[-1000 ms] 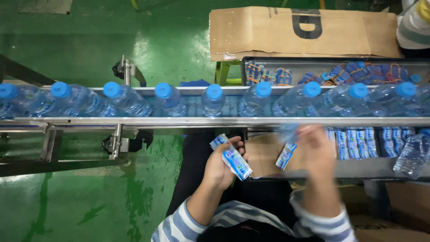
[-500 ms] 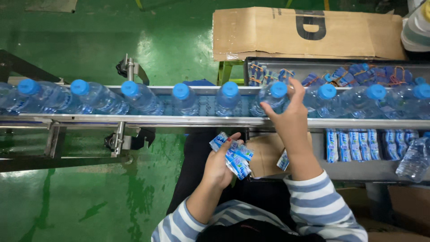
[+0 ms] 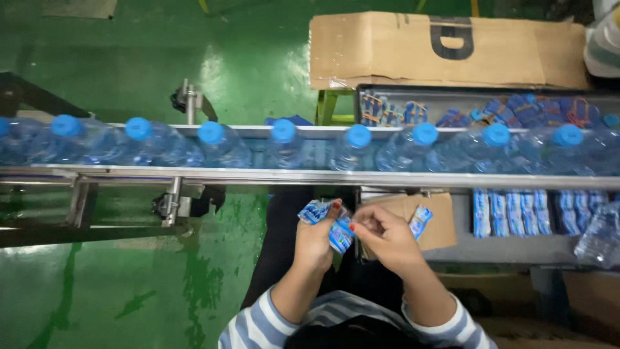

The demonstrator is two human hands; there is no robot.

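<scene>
My left hand (image 3: 318, 239) holds a small stack of blue and white labels (image 3: 329, 223) below the conveyor's near rail. My right hand (image 3: 386, 234) is close beside it, fingertips pinching at the stack, with one more blue label (image 3: 420, 220) sticking out past its fingers. Above both hands, a row of clear water bottles with blue caps (image 3: 358, 147) stands on the conveyor (image 3: 271, 178). The nearest bottles are the ones with caps right above my hands.
A grey tray (image 3: 452, 100) behind the conveyor holds bundles of blue labels (image 3: 523, 110). Rows of labels (image 3: 536, 210) lie on a shelf at the right with a loose bottle (image 3: 597, 236). A flat cardboard box (image 3: 445, 48) sits at the back; the floor (image 3: 129, 58) is green.
My right hand has come back from a bottle cap on the conveyor down to the label stack in my left hand. The bottles have shifted along the belt.
</scene>
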